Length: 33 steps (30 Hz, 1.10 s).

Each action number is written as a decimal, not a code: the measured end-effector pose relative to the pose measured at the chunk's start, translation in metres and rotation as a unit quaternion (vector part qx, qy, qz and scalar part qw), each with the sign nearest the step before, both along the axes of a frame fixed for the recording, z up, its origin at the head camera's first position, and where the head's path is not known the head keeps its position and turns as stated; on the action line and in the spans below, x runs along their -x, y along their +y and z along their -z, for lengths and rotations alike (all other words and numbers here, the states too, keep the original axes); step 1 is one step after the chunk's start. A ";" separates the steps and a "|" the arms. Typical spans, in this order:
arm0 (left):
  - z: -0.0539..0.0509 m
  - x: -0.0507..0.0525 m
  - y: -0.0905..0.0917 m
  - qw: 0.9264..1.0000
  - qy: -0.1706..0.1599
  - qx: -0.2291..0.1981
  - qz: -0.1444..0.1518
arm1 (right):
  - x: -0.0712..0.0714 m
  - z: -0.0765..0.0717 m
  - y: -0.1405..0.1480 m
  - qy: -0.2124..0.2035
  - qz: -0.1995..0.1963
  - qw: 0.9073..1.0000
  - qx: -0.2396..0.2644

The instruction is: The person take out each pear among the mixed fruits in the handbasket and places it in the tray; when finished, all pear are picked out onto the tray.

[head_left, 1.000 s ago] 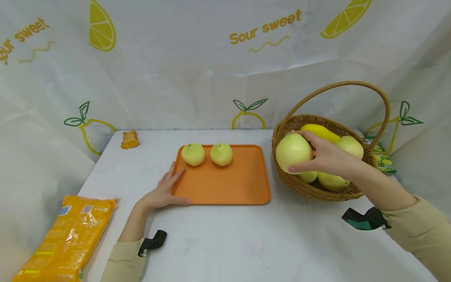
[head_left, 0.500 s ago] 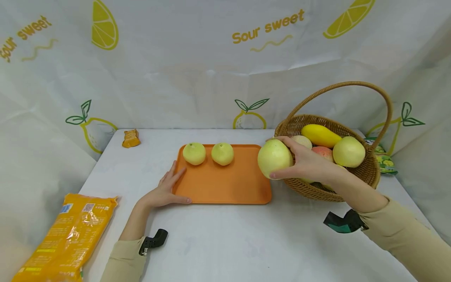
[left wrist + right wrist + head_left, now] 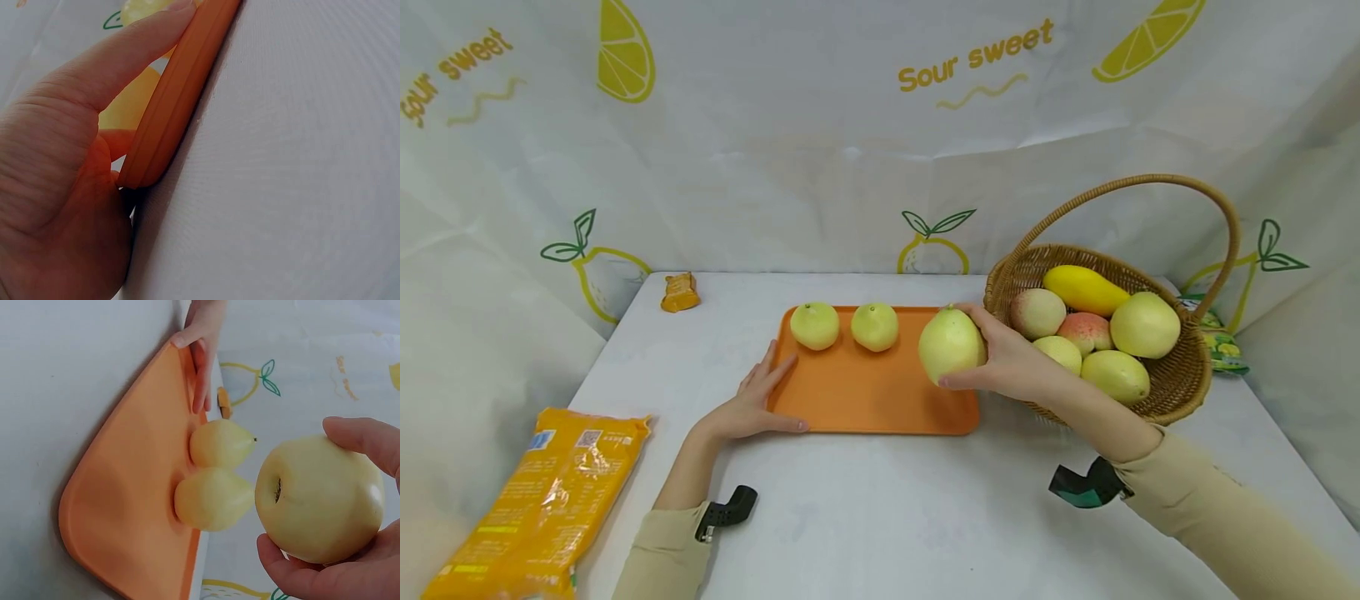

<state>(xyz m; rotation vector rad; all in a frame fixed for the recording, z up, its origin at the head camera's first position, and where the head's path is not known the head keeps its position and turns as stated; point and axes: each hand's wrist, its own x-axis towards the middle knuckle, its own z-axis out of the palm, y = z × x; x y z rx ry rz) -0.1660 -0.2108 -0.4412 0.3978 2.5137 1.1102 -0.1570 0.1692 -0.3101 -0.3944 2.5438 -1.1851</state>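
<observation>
My right hand (image 3: 1011, 358) holds a pale yellow pear (image 3: 951, 346) above the right part of the orange tray (image 3: 880, 404). In the right wrist view thumb and fingers grip this pear (image 3: 319, 497) from opposite sides, its dimpled bottom showing. Two more pears, a left one (image 3: 814, 326) and a right one (image 3: 875, 327), stand on the tray along its back edge. My left hand (image 3: 748, 408) rests at the tray's left end with fingers spread. Up close in the left wrist view, the left thumb (image 3: 134, 53) lies along the tray's rim (image 3: 165, 125).
At the right stands a wicker basket (image 3: 1187, 392) with a tall handle, holding a yellow elongated fruit (image 3: 1082, 287), peaches and pale fruit. A green packet (image 3: 1222, 348) lies behind it. An orange bag (image 3: 550, 508) lies front left, a small orange packet (image 3: 680, 292) back left.
My right hand has carried the pear leftward from over the basket to over the tray's right side, uncovering the fruit in the basket. The left hand has stayed on the tray.
</observation>
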 end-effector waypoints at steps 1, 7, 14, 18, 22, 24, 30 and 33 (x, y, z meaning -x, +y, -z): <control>0.000 0.000 0.000 1.000 0.000 0.000 0.001 | 0.001 0.003 -0.002 0.002 0.001 1.000 -0.002; 0.000 0.000 0.000 1.000 0.004 -0.001 0.003 | 0.005 0.021 -0.012 0.014 0.005 1.000 -0.004; -0.001 0.000 -0.001 1.000 0.008 -0.002 0.004 | 0.015 0.046 -0.021 0.025 0.031 0.999 0.035; -0.001 0.000 0.000 1.000 0.008 -0.002 0.005 | 0.020 0.059 -0.024 0.025 0.057 0.997 0.043; -0.001 0.000 0.000 1.000 0.007 0.000 0.004 | 0.026 0.069 -0.028 0.031 0.086 0.995 0.048; -0.001 0.000 0.000 1.000 0.007 -0.001 0.004 | 0.028 0.073 -0.030 0.041 0.099 0.993 0.048; 0.000 0.000 0.000 1.000 0.005 0.002 0.004 | 0.035 0.085 -0.036 0.069 0.119 0.989 0.053; -0.001 0.000 0.000 1.000 0.001 0.005 0.001 | 0.038 0.089 -0.039 0.077 0.131 0.987 0.054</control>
